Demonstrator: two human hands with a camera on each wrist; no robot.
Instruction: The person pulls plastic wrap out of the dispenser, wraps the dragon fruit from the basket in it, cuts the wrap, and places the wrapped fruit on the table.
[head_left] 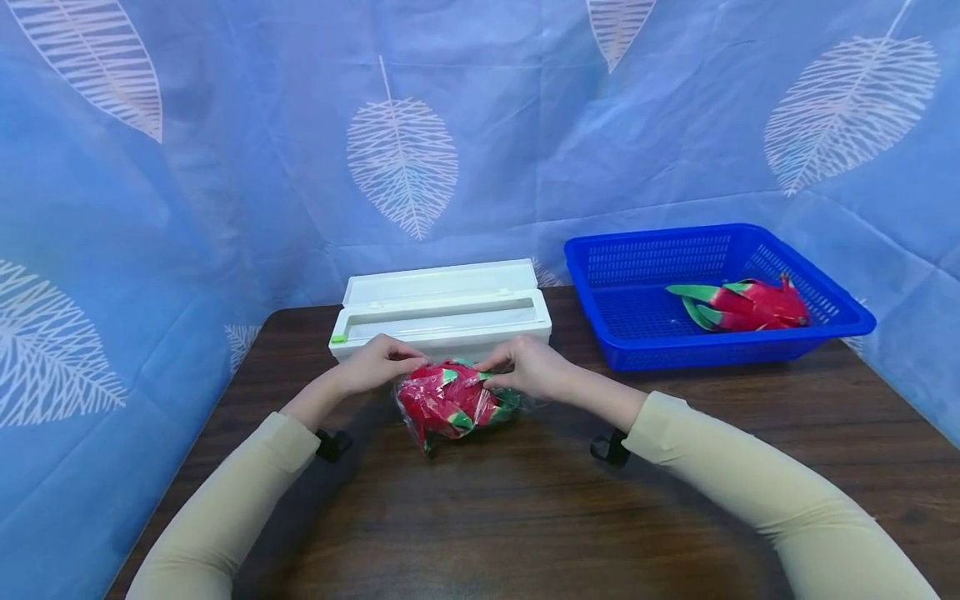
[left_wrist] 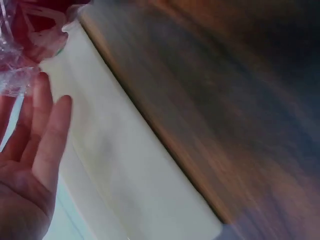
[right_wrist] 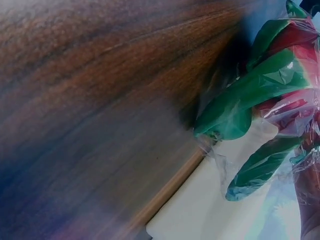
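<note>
A red dragon fruit (head_left: 450,404) with green scales sits on the dark table in front of a white box, covered in clear plastic wrap (right_wrist: 280,120). My left hand (head_left: 378,363) pinches the wrap at the fruit's upper left; in the left wrist view, crumpled film lies against its fingertips (left_wrist: 44,82). From the other side, my right hand (head_left: 531,367) pinches the wrap over the fruit's upper right with thumb and forefinger. Green scale tips (right_wrist: 250,97) show through loose film in the right wrist view.
Behind the hands stands the long white cling-film box (head_left: 442,335), its lid (head_left: 442,282) raised. A blue plastic basket (head_left: 697,357) at the back right holds another dragon fruit (head_left: 757,307), unwrapped. Blue leaf-patterned cloth (head_left: 487,167) hangs behind the wooden table (head_left: 525,517).
</note>
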